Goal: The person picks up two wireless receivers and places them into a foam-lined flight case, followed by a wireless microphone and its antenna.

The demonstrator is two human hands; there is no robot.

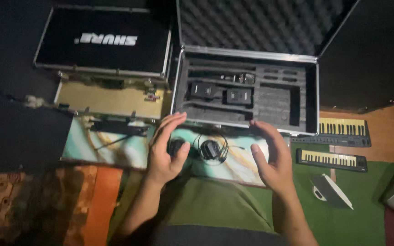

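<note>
Black coiled cable bundle (211,149) lies mid-frame on the marbled teal board (115,152), between my left hand (166,152) and right hand (270,157), both open, gripping nothing, below the foam-lined aluminium case (245,93).

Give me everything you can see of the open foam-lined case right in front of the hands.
The open case is a metal-edged flight case with black panels. Its lid stands raised behind, lined with dark egg-crate foam. The base holds dark foam cut into slots; two small black boxy units sit side by side in the left cut-outs, while the larger right-hand recess looks empty. It rests beyond a marbled teal board. The left hand and right hand hover near its front edge, not clearly touching.
</note>
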